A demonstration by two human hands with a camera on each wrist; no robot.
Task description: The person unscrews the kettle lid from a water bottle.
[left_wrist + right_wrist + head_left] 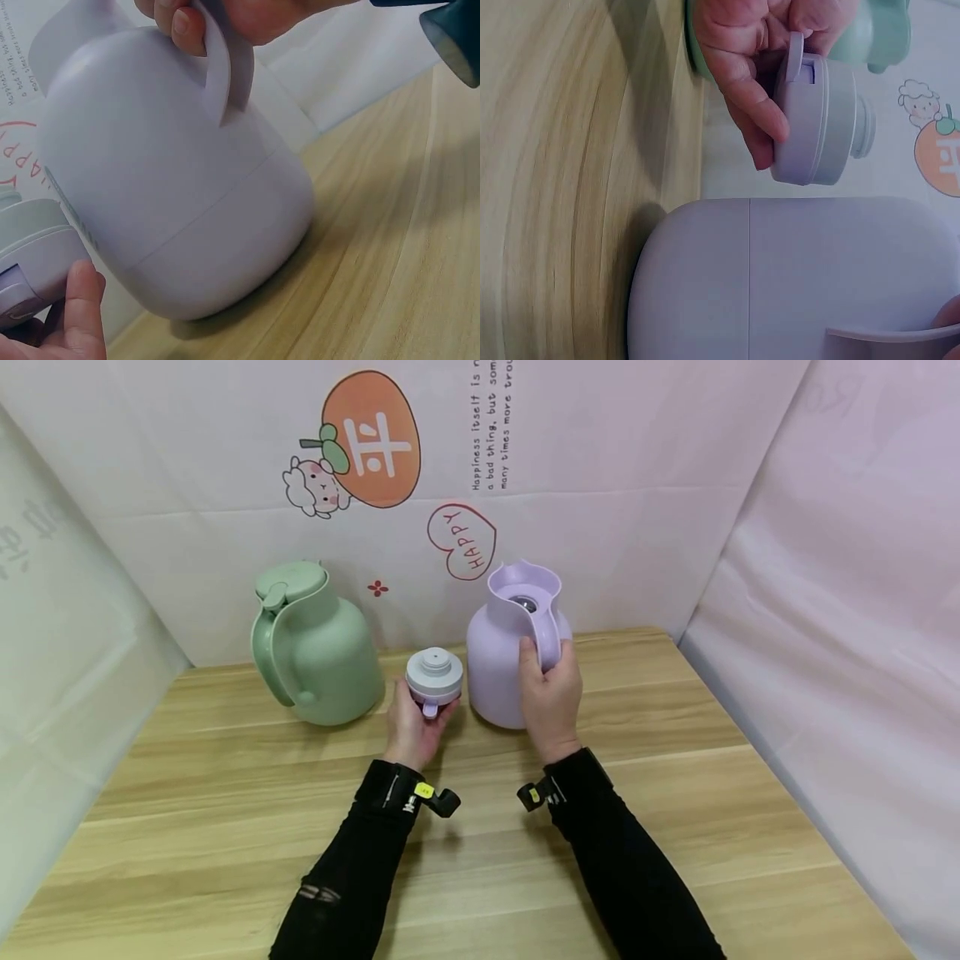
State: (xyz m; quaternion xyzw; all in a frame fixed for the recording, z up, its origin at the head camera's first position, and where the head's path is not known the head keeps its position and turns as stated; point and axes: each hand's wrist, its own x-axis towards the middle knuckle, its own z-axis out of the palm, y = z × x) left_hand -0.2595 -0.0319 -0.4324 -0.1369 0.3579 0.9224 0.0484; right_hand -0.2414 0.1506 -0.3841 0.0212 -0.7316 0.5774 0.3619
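A purple thermos jug (495, 668) stands upright on the wooden table, its mouth uncovered at the top. My right hand (552, 697) grips the jug's handle (549, 639), fingers curled round it in the left wrist view. Just left of the jug, my left hand (416, 727) holds the jug's lid (435, 677) upside down, its grey stopper side facing up and its purple lever toward me. In the right wrist view the lid (814, 124) is held between thumb and fingers, apart from the jug's body (817, 270) and above the table.
A green thermos jug (330, 660) with its lid on stands at the left, close beside my left hand. Behind both jugs hangs a white printed cloth (600, 527), and more cloth closes the sides. The wooden table (480, 877) stretches toward me under both forearms.
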